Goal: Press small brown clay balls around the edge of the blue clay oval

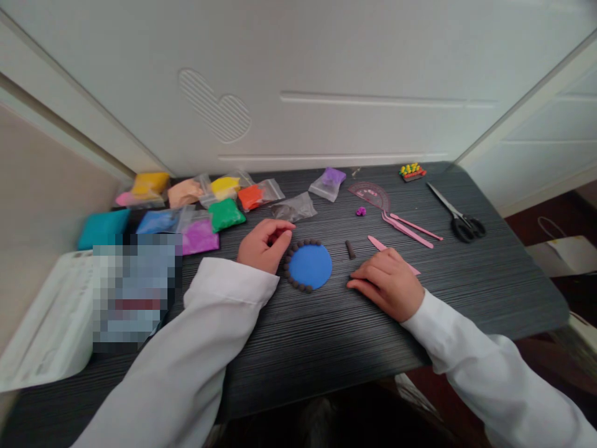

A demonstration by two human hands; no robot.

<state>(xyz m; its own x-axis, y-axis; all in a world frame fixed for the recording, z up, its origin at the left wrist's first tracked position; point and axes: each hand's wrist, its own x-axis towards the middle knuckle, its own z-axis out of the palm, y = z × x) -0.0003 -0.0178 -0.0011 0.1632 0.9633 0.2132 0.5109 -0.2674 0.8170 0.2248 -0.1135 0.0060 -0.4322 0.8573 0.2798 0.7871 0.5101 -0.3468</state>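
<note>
A flat blue clay disc (pixel 310 266) lies on the dark table, with small dark brown clay balls (pixel 288 264) set along its left edge, from the top round to the bottom. Just beyond its upper left side is my left hand (pixel 265 246), thumb and forefinger brought together; anything between them is too small to make out. My right hand (pixel 386 283) rests to the right of the disc, fingertips pinched at a tiny dark spot I cannot identify. A short dark brown clay stick (pixel 350 249) lies between the disc and that hand. Partly under the right hand is a pink clay knife (pixel 377 243).
Bagged colored clay, including green (pixel 226 214) and orange (pixel 250 197) packs, crowds the back left. Toward the right lie a protractor (pixel 372 193), pink tweezers (pixel 407 230), black-handled scissors (pixel 461 224) and a small yellow-topped clay piece (pixel 412 172). A white panel (pixel 326 56) rises behind.
</note>
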